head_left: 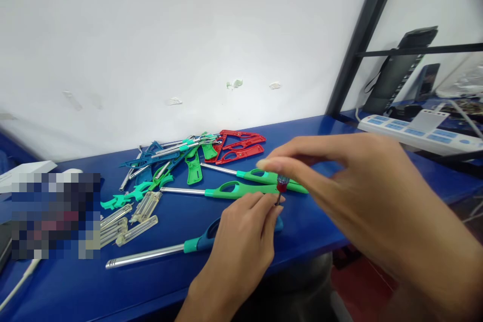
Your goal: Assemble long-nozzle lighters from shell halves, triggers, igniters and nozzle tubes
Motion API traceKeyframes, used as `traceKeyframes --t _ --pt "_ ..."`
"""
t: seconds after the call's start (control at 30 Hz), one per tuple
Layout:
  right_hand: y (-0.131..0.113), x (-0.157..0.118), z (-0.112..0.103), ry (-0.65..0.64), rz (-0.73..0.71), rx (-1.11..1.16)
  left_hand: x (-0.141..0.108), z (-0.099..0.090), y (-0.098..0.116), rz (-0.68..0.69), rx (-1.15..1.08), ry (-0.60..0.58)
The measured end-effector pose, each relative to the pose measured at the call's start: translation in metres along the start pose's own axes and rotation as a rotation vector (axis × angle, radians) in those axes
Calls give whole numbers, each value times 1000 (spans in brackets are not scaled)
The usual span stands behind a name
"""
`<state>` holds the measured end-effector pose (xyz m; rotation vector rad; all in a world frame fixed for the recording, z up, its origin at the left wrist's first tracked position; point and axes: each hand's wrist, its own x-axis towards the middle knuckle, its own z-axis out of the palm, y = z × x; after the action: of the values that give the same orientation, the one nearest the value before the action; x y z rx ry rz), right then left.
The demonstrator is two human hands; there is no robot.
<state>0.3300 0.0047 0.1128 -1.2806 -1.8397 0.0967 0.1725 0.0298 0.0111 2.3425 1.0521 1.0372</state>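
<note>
My right hand (339, 181) pinches the handle top of a small screwdriver (282, 184) with a clear and red handle. The screwdriver stands nearly upright, its shaft running down to the fingertips of my left hand (243, 244). That left hand is closed over the handle of a blue gas lighter (206, 239), whose silver barrel points left; the screwdriver's tip is hidden by the fingers. Just behind lie a green lighter (241, 189) and another green lighter (260, 176), both with silver barrels pointing left.
Red handle shells (241, 153), a green shell (194, 168) and a pile of blue parts and metal tubes (151, 156) lie toward the wall. Clear fuel tanks (136, 230) and turquoise pieces (138, 191) are at left. A white power strip (422, 133) sits right, past a dark frame post.
</note>
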Motion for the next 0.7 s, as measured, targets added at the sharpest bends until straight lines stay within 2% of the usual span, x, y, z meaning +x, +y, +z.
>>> traceKeyframes --t 0.2,0.43,0.6,0.7 --pt "6 -7 -7 -17 -18 -4 -1 0 0 0 -19 -11" --pt "4 1 1 26 125 -98 -1 -1 2 -23 14 -18" --pt "5 -4 -5 -26 -18 2 -3 -1 1 -7 14 -17" --pt "4 -3 -10 -40 -8 11 -4 1 2 -1 20 -5"
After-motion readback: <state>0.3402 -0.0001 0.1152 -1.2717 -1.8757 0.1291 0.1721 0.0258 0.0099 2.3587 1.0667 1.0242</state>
